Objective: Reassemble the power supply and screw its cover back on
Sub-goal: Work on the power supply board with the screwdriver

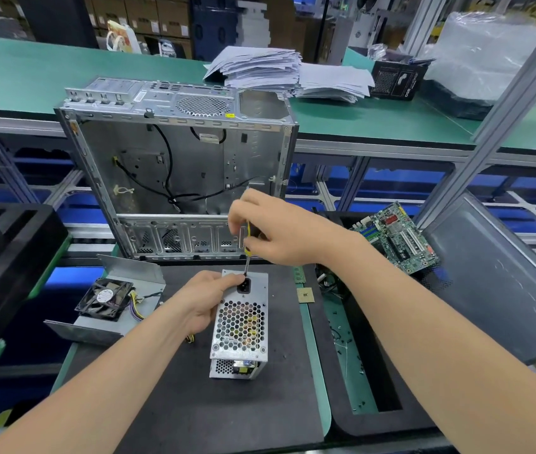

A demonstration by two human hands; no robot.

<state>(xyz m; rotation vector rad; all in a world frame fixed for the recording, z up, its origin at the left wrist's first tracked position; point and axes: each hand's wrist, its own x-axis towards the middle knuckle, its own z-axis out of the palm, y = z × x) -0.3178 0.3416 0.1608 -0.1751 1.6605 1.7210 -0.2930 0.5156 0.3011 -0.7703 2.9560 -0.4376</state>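
The silver power supply body [239, 326] stands on end on the black mat, its honeycomb grille and black mains socket facing up. My left hand [202, 303] grips its upper left side, thumb lying beside the socket. My right hand [271, 229] holds a yellow-handled screwdriver [247, 253] upright, with the tip set down at the top edge of the socket. The bent metal cover [122, 309] lies to the left on the mat, with a black fan [105, 299] and its coloured wires resting in it.
An open, stripped PC case [174, 172] stands behind the mat. A green motherboard [397, 237] leans at the right above a black tray [348, 348] with several loose screws. A CPU chip [305, 294] lies by the mat's right edge. A grey side panel [496, 283] lies far right.
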